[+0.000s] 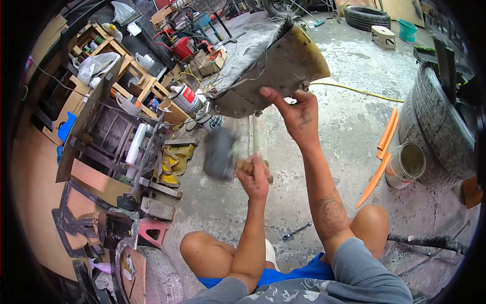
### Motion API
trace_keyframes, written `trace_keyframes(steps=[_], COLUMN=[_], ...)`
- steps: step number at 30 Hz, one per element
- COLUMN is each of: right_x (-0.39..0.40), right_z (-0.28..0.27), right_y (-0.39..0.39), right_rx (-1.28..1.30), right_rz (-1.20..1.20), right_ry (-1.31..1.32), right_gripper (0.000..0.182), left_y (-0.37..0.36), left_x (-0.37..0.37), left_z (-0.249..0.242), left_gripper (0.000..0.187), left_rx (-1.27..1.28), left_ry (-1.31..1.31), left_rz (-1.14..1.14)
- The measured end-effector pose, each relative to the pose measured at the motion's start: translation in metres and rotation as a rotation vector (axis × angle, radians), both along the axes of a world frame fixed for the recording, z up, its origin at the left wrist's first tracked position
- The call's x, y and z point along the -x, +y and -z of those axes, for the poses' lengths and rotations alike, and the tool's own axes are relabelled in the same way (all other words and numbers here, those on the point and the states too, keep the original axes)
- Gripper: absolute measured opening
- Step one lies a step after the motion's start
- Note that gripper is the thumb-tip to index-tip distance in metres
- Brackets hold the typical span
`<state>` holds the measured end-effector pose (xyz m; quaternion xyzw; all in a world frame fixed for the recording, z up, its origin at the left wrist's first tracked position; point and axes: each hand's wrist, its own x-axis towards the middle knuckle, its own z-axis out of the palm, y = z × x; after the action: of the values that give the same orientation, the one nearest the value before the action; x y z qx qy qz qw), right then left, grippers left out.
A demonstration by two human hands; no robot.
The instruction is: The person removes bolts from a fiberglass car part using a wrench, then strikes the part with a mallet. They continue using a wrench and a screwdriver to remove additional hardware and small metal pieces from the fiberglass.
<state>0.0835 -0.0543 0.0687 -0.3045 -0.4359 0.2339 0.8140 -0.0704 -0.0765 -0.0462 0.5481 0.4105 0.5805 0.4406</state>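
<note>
My left hand (253, 176) is closed round the handle of a mallet. The mallet's dark, bulky head (220, 153) is smeared by motion and hangs left of the fist, below the part's lower edge. Higher up, my right hand (299, 114) grips a curved grey-brown part (266, 71) by its lower edge, thumb on the near face and fingers mostly hidden. Small bolts or studs (304, 85) show along that edge, and the right end is yellowish. The part is raised and tilted, its right end higher than its left.
Orange strips (380, 157), an open can (406, 164) and large tyres (430, 121) stand or lie to the right. A small wrench-like tool (297, 231) lies on the concrete floor (324, 177). Crowded wooden racks (134, 68) and a paint can (186, 99) are on the left. A yellow cord (359, 91) crosses behind.
</note>
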Motion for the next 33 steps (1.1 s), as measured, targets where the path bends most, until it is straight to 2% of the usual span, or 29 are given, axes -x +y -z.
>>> trace_keyframes(steps=[1,3,4,7,10,11,13,15,17,18,21,22,23,25,26,28,30,31,33], right_x=[-0.001,-0.003,-0.002,0.0,0.005,0.007,0.011,0.012,0.016,0.017,0.019,0.023,0.023,0.021,0.021,0.022,0.019,0.018,0.015], right_z=[0.003,0.0,-0.001,-0.003,0.006,0.003,0.004,0.005,0.009,0.009,0.012,0.011,0.013,0.014,0.014,0.014,0.017,0.019,0.014], right_y=[0.001,-0.002,-0.003,-0.001,0.006,0.004,0.006,0.007,0.011,0.012,0.017,0.02,0.021,0.022,0.023,0.025,0.026,0.027,0.022], right_rx=[0.008,0.059,0.099,0.081,-0.012,-0.015,-0.035,-0.047,0.019,0.022,0.024,-0.093,-0.092,-0.041,-0.043,-0.115,-0.074,-0.032,-0.022], right_rz=[-0.001,-0.068,-0.054,-0.071,-0.09,-0.099,-0.093,-0.087,-0.126,-0.112,-0.085,-0.078,-0.082,-0.077,-0.08,0.033,0.0,-0.033,-0.064], right_ry=[0.006,0.022,0.009,0.005,0.06,0.055,0.053,0.028,0.056,0.038,0.012,0.141,0.148,0.085,0.087,0.046,0.004,-0.041,-0.016], right_gripper=[0.025,0.023,0.024,0.022,0.022,0.021,0.022,0.023,0.022,0.023,0.023,0.034,0.034,0.033,0.033,0.032,0.026,0.023,0.023], left_y=[-0.006,-0.006,-0.005,0.002,0.018,0.02,0.026,0.034,0.035,0.035,0.042,0.044,0.043,0.043,0.04,0.036,0.023,0.018,0.014], left_x=[-0.001,-0.007,-0.012,-0.028,-0.04,-0.042,-0.039,-0.034,-0.032,-0.036,-0.032,-0.03,-0.029,-0.028,-0.033,-0.03,-0.026,-0.023,-0.016], left_z=[-0.009,-0.027,-0.037,-0.069,-0.078,-0.078,-0.07,-0.062,-0.058,-0.06,-0.064,-0.065,-0.067,-0.071,-0.075,-0.071,-0.065,-0.056,-0.031], left_gripper=[0.036,0.037,0.037,0.012,0.018,0.018,0.021,0.022,0.02,0.02,0.02,0.021,0.021,0.025,0.033,0.034,0.038,0.038,0.042], left_rx=[0.008,-0.293,-0.291,-0.426,-0.527,-0.527,-0.356,-0.457,-0.516,-0.58,-0.578,-0.577,-0.576,-0.402,-0.378,-0.396,-0.343,-0.345,-0.283], left_ry=[0.006,-0.18,-0.18,-0.021,0.118,0.121,0.211,0.268,0.305,0.153,0.129,0.162,0.17,0.129,0.079,0.034,-0.003,0.0,-0.029], left_rz=[-0.001,-0.061,-0.065,-0.207,-0.274,-0.26,-0.257,-0.26,-0.385,-0.361,-0.364,-0.39,-0.392,-0.335,-0.338,-0.305,-0.256,-0.258,-0.105])
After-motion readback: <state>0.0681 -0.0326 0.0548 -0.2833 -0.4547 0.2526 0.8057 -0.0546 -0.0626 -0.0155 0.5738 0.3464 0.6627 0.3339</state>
